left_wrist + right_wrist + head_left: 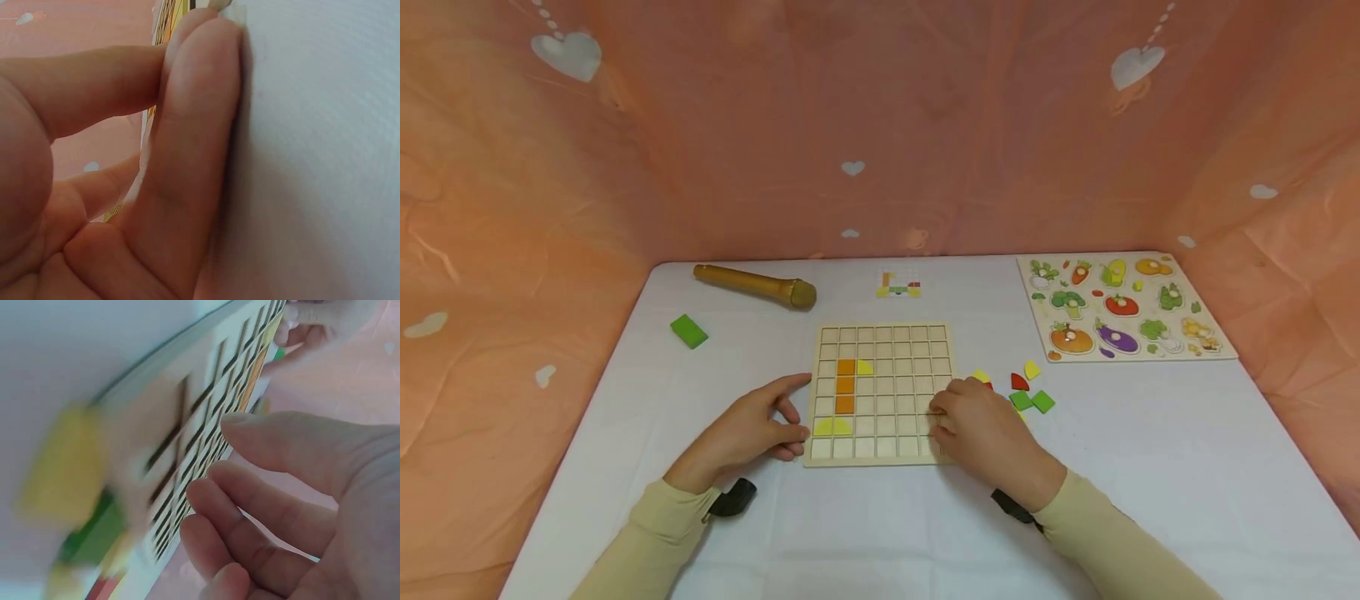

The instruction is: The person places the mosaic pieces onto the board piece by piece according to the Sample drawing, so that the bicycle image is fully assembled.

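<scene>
A wooden grid board (885,400) lies on the table between the hands. In its left part sit several orange squares (845,385) in a column, a yellow quarter-round piece (865,367) beside the top one, and two more yellow pieces (832,427) lower down. My left hand (747,429) is at the board's left edge, index finger and thumb extended against it. Over the right edge hovers my right hand (988,429), its fingers loosely bent. In the right wrist view, nothing shows between its thumb (240,428) and fingers (234,487).
Right of the board lie loose pieces: green squares (1043,402), a red quarter-round (1019,382) and yellow ones (1032,369), some partly behind the right hand. Farther back are a pattern card (898,283), a gold microphone (752,283), a green block (688,331) and a vegetable puzzle (1093,343).
</scene>
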Tool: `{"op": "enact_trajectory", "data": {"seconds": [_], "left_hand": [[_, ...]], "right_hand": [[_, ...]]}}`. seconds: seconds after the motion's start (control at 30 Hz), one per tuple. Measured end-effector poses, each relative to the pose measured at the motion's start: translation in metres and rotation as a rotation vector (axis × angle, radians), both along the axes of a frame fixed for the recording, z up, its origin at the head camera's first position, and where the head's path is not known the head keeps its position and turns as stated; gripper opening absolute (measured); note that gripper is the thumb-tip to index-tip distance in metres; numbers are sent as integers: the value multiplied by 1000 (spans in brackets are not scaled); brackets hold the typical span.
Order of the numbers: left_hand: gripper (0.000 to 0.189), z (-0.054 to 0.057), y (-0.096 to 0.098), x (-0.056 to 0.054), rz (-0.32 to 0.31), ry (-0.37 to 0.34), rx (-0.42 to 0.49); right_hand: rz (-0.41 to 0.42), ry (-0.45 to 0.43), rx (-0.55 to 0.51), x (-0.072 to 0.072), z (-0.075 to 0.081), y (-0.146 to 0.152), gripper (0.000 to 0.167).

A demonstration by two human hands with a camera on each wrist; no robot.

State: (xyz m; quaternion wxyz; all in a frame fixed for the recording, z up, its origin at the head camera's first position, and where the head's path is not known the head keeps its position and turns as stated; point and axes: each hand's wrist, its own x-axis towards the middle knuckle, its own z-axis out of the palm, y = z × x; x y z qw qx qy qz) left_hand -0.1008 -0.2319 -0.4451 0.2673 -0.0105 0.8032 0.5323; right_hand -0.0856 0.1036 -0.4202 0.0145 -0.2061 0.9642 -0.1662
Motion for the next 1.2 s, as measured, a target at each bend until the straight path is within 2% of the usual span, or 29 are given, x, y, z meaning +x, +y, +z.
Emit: {"op": "enact_trajectory", "data": {"seconds": [0.27,0.43,0.7,1.2], "left_hand": [[84,1,2,-1,13,-9,-5],[84,1,1,-1,11,1,-4],[83,1,2,-1,7,0,-11],[84,2,3,0,1,12,-23]], "right_hand": [[-114,-46,56,13,2,43,20],[-144,-9,54,17,-1,58,23],[-154,20,40,18,-8,65,22],[-169,-52,42,14,-8,69,28]]}}
